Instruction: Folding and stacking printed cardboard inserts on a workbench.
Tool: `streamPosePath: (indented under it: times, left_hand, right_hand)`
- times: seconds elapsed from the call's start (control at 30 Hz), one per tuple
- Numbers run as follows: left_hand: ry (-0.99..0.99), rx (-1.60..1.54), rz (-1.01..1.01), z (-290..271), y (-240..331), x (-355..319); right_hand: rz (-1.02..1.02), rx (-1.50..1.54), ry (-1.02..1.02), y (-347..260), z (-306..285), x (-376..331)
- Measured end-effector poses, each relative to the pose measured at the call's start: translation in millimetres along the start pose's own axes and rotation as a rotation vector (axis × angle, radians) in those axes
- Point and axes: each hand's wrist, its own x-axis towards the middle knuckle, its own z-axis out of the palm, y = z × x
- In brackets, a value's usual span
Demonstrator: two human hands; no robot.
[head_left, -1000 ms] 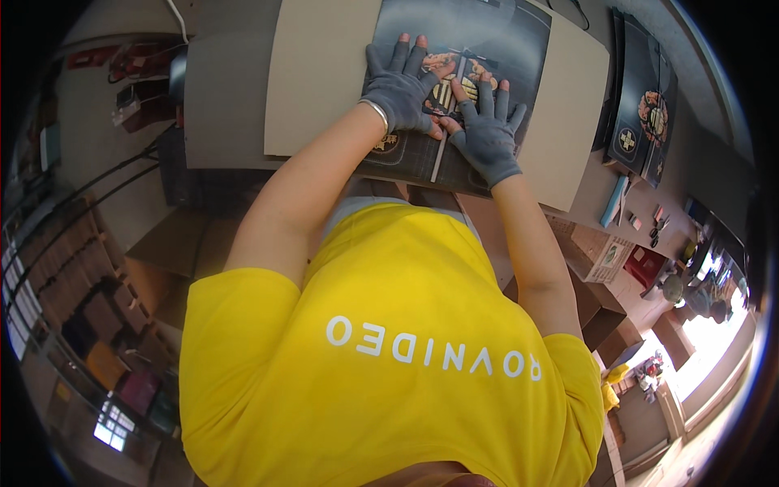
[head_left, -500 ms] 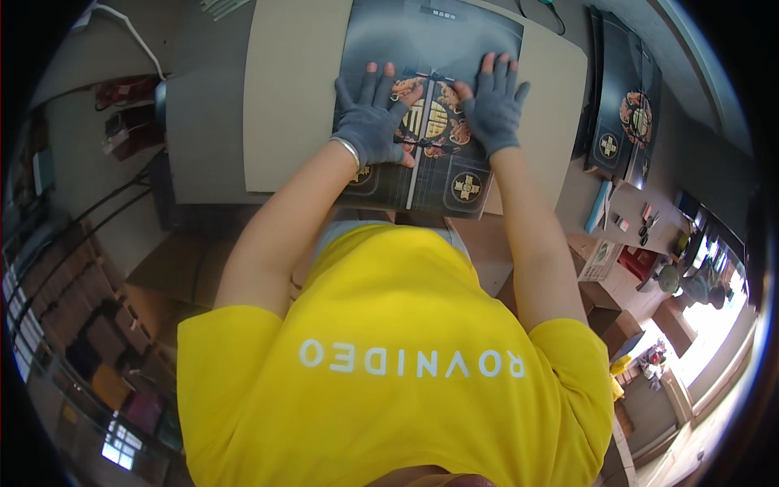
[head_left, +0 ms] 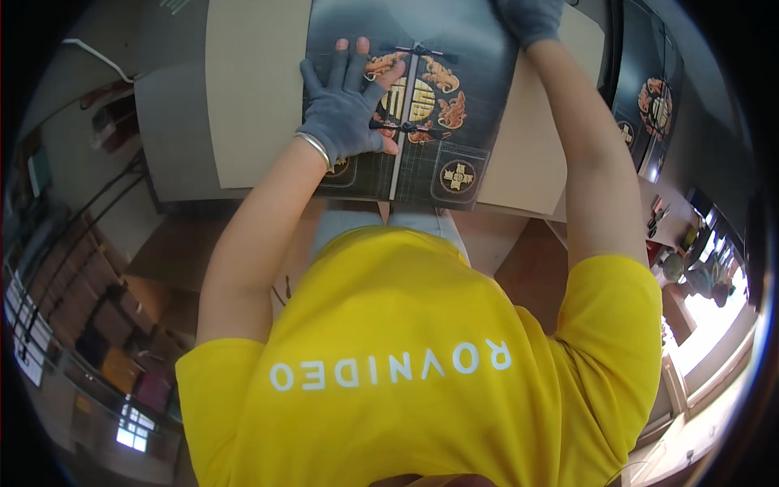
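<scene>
A glossy black printed sheet (head_left: 462, 81), with a gold round emblem, orange figures and a pale centre strip, lies over a beige board (head_left: 251, 105). My left hand (head_left: 345, 105), in a grey glove with bare fingertips, rests flat on the sheet's left half. Its fingers are spread, with the thumb beside the emblem. By the sheet's far right edge is my right hand (head_left: 531, 20), gloved the same way. The upper border cuts off its fingers, so their pose is hidden.
More black printed sheets (head_left: 641, 89) lie at the right. A grey board (head_left: 174, 130) extends to the left beneath the beige one. At the far left runs a white cable (head_left: 101, 57). Scissors (head_left: 657, 217) lie beyond my right arm.
My right hand has moved up and to the right, from lying spread on the sheet to its far right edge. My left hand stays spread on the sheet. The view has shifted slightly.
</scene>
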Motion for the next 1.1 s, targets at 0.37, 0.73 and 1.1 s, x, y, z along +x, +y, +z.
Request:
streamPosePath:
  times: [0.37,0.73,1.1]
  left_hand:
    - [-0.084,0.173,-0.059,-11.8,8.0,2.1]
    - [-0.179,0.057,-0.085,-33.4,3.7,4.3]
    - [0.232,-0.725,0.082,-23.5,-86.1,-13.0]
  right_hand:
    - [-0.292,0.243,-0.316,-31.1,-105.2,-291.0]
    - [0.151,0.421,-0.137,-110.6,-155.9,-338.3]
    - [0.537,1.040,-0.120,-84.4,-165.4,-336.6]
